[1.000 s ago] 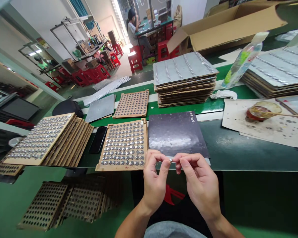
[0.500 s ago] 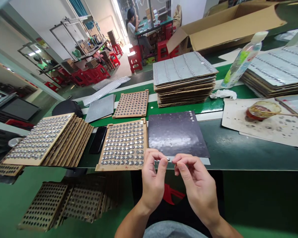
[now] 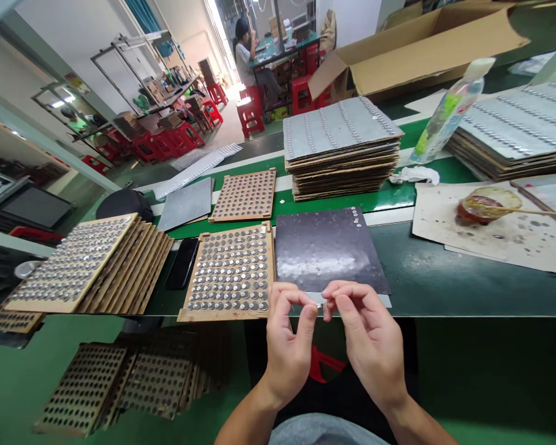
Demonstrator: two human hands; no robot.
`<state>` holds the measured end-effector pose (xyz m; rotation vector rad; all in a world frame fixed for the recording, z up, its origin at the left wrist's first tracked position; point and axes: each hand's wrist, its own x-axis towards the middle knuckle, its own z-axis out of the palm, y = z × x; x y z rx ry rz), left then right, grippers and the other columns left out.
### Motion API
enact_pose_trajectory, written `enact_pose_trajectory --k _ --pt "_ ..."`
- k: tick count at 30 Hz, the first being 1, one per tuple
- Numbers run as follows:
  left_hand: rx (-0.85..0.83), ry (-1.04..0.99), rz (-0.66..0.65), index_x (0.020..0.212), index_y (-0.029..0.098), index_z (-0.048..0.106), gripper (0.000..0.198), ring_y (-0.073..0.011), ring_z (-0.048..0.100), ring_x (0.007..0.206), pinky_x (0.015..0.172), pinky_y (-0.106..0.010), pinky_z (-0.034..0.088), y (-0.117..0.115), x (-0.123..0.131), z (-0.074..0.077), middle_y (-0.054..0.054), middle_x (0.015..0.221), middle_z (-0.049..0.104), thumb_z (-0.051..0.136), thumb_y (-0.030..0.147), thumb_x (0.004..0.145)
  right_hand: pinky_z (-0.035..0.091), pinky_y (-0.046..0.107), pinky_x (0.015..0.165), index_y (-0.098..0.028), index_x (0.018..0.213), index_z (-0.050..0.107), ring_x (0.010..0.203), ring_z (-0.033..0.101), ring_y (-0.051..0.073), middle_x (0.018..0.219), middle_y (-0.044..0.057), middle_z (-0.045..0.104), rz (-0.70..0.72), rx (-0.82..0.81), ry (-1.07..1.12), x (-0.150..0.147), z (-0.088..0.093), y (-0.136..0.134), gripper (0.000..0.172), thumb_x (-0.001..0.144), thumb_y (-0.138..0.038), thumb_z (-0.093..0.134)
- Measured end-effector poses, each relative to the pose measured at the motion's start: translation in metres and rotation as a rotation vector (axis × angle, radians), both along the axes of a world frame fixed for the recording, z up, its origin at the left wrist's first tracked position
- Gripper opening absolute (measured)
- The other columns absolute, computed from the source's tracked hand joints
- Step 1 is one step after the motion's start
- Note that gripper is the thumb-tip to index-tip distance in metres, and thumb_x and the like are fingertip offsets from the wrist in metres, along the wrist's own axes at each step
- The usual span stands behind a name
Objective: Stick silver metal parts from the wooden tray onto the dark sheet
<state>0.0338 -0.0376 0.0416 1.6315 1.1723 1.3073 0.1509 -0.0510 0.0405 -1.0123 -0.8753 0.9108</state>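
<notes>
Right at the bench edge: two hands pinch a tiny silver piece

Both the left hand point(image 3: 290, 352) and the right hand point(image 3: 368, 346) curl inward, fingertips meeting on a tiny silver piece point(image 3: 319, 305) just above the bench edge. Just ahead lies a dark speckled sheet point(image 3: 328, 253), a few studs along one corner; beside it sits a wooden tray of metal studs point(image 3: 229, 275), then a black phone point(image 3: 183, 264) and a stack of stud-filled trays point(image 3: 88, 266). Farther on — a cardboard stack with rows of studs point(image 3: 340, 148), a glue pot with a stick point(image 3: 488, 207), a plastic bottle point(image 3: 449, 111), an open carton point(image 3: 417, 52). Way back, a co-worker point(image 3: 248, 52) sits at another bench.
</notes>
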Motion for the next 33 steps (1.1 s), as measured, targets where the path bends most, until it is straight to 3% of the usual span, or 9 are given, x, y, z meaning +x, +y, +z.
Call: enact_pose_trajectory --k 3,7,14,18,22,33 --pt "-0.001 0.01 0.005 0.086 0.022 0.059 0.021 -0.0189 0.052 0.087 0.08 -0.03 0.044 0.0002 0.0004 0.0005 -0.003 0.088 0.053 0.055 0.034 0.103 0.055 0.025 0.055 -0.023 0.096 0.067 0.061 0.061 0.013 0.087 0.003 0.069 0.077 -0.013 0.079 -0.0001 -0.0017 -0.0003 0.024 0.096 -0.046 0.065" --pt "-0.003 0.022 0.02 0.086 0.022 0.059 0.022 -0.0194 0.053 0.087 0.081 -0.031 0.044 0.0005 0.0002 0.0008 -0.003 0.088 0.052 0.055 0.036 0.102 0.051 0.022 0.047 -0.022 0.085 0.066 0.057 0.058 0.012 0.077 0.001 0.064 0.155 -0.085 0.061 -0.0007 -0.0017 0.0013 0.024 0.091 -0.045 0.071" --pt "-0.065 -0.034 -0.036 0.082 0.021 0.059 0.03 -0.0184 0.053 0.084 0.079 -0.03 0.045 0.0033 0.0005 0.0026 -0.003 0.086 0.052 0.055 0.043 0.102 0.053 0.023 0.049 -0.02 0.077 0.064 0.056 0.057 0.012 0.072 -0.001 0.06 0.281 -0.128 0.263 0.0049 -0.0003 0.0055 0.031 0.089 -0.048 0.073" --pt "-0.092 -0.058 0.0 0.082 0.021 0.059 0.03 -0.0176 0.052 0.082 0.077 -0.029 0.044 0.0044 0.0028 0.0037 -0.002 0.085 0.052 0.056 0.044 0.102 0.057 0.025 0.058 -0.02 0.087 0.068 0.063 0.062 0.013 0.085 0.003 0.066 0.206 -0.07 0.095 0.0058 0.0001 0.0008 0.027 0.093 -0.047 0.069" --pt "-0.087 -0.048 0.04 0.082 0.021 0.059 0.028 -0.0168 0.052 0.082 0.077 -0.029 0.043 0.0036 0.005 0.0033 -0.001 0.086 0.052 0.058 0.042 0.101 0.059 0.025 0.069 -0.022 0.08 0.066 0.076 0.065 0.016 0.086 0.004 0.066 0.083 0.002 -0.146 0.0022 0.0011 -0.0033 0.018 0.095 -0.033 0.067" --pt "-0.116 -0.067 0.054 0.082 0.021 0.056 0.028 -0.0167 0.051 0.082 0.077 -0.027 0.044 0.0025 0.0074 0.0044 -0.001 0.085 0.051 0.057 0.043 0.101 0.06 0.028 0.069 -0.023 0.083 0.064 0.077 0.066 0.018 0.084 0.005 0.066 -0.003 0.055 -0.234 -0.0031 -0.0023 -0.0005 0.013 0.095 -0.025 0.064"
